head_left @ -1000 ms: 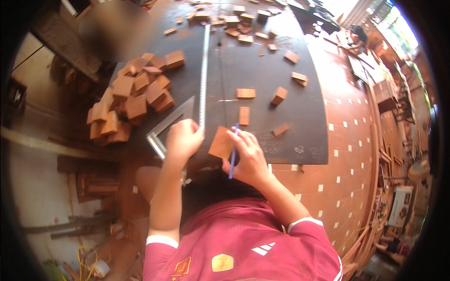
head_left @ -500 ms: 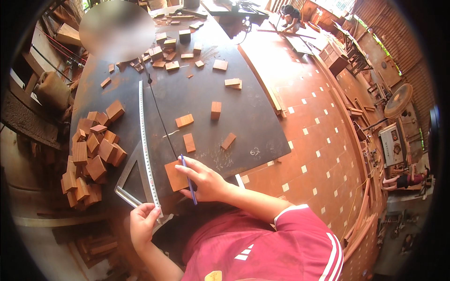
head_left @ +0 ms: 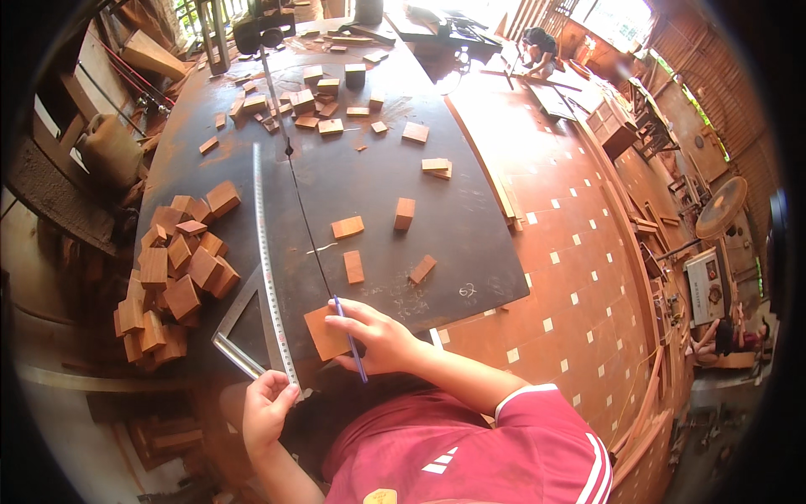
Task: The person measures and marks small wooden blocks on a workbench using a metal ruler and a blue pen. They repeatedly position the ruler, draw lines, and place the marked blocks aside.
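My left hand (head_left: 270,403) pinches the near end of a long, pale ruler (head_left: 265,260) with fine markings, which stretches away over the dark table (head_left: 378,185). Next to the ruler is a metal triangle square (head_left: 242,315), its thick edge close to my left fingers. My right hand (head_left: 378,340) has a blue pen (head_left: 351,340) under its fingers and grips a flat, square-faced wooden block (head_left: 323,333) at the table's near edge. The pen lies across the block's right side. My right palm and part of the block are hidden.
A heap of wooden blocks (head_left: 176,277) stands on the left. Loose blocks (head_left: 347,227) lie about the table's middle and far end. An upright saw blade (head_left: 275,101) meets a slit in the table. Tiled floor (head_left: 562,277) lies to the right; a person (head_left: 537,55) crouches far off.
The view has tilted upward, so everything sits lower and the saw's upper part shows. Both hands keep their grips; the ruler, pen and block stay almost the same relative to each other.
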The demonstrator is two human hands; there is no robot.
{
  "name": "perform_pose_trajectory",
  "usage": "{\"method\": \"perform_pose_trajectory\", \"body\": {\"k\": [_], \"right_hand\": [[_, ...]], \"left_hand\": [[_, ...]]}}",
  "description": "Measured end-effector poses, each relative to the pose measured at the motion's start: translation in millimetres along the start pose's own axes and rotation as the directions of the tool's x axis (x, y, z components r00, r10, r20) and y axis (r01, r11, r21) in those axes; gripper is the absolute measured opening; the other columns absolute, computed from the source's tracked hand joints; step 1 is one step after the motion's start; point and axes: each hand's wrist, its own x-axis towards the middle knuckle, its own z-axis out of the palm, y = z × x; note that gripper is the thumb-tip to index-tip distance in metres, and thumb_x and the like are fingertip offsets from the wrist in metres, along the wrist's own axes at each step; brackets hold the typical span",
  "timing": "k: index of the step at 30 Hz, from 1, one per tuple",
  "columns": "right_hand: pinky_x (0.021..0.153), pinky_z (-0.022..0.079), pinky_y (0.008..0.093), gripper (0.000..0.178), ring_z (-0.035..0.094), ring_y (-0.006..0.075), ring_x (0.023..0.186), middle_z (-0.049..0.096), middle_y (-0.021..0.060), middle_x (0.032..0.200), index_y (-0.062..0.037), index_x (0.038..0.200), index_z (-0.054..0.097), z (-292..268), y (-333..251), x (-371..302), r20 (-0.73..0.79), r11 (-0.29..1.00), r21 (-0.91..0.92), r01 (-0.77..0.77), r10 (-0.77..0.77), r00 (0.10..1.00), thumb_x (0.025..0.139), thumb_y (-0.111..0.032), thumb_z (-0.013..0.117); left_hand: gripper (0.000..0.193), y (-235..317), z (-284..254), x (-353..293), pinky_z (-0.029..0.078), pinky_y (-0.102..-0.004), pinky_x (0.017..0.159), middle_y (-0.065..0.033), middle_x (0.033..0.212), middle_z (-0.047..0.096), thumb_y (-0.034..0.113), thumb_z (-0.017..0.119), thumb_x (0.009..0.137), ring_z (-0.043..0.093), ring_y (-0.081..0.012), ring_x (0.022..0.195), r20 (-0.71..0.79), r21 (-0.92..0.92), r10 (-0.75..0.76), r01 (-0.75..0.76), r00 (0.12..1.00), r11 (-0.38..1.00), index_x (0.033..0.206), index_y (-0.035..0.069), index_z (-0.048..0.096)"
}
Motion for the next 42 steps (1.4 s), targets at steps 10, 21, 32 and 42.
{"method": "perform_pose_trajectory", "body": {"k": [10,21,32,42], "right_hand": [[0.109,0.054,0.0458,0.075,0.060,0.0424,0.133,0.057,0.0239,0.146,-0.0066,0.139,0.062,-2,-5,7,0.015,1.000,-0.024,0.015,-0.014,1.000,0.074,-0.026,0.094],[0.108,0.054,0.0473,0.076,0.061,0.0428,0.133,0.059,0.0250,0.144,-0.0061,0.136,0.063,6,-1,5,0.020,0.996,-0.082,0.046,-0.045,0.999,0.069,-0.023,0.095],[0.107,0.056,0.0457,0.074,0.061,0.0400,0.133,0.061,0.0212,0.144,-0.0080,0.135,0.064,11,2,4,0.011,0.991,-0.132,0.020,-0.019,1.000,0.069,-0.022,0.095],[0.106,0.056,0.0458,0.075,0.062,0.0394,0.132,0.061,0.0206,0.143,-0.0086,0.135,0.064,13,1,4,-0.008,0.992,-0.129,0.009,-0.010,1.000,0.067,-0.021,0.096]], "left_hand": [[0.002,3,13,33,0.053,-0.0237,0.076,-0.0016,0.088,0.071,0.000,0.069,0.097,0.067,-0.0084,0.079,-0.134,0.186,0.137,-0.111,0.981,0.976,0.098,0.001,0.067],[0.008,10,34,47,0.054,-0.0238,0.073,-0.0021,0.087,0.072,0.005,0.071,0.098,0.066,-0.0070,0.079,-0.163,0.367,0.139,-0.070,0.977,0.928,0.101,-0.003,0.070],[0.011,1,42,50,0.053,-0.0216,0.068,-0.0050,0.084,0.075,0.005,0.075,0.097,0.067,-0.0067,0.075,-0.142,0.264,0.116,-0.076,0.983,0.962,0.102,-0.005,0.074],[0.015,-2,44,46,0.050,-0.0206,0.060,-0.0060,0.084,0.077,0.007,0.076,0.096,0.067,-0.0059,0.071,-0.148,0.233,0.112,-0.076,0.983,0.969,0.105,-0.005,0.077]]}}
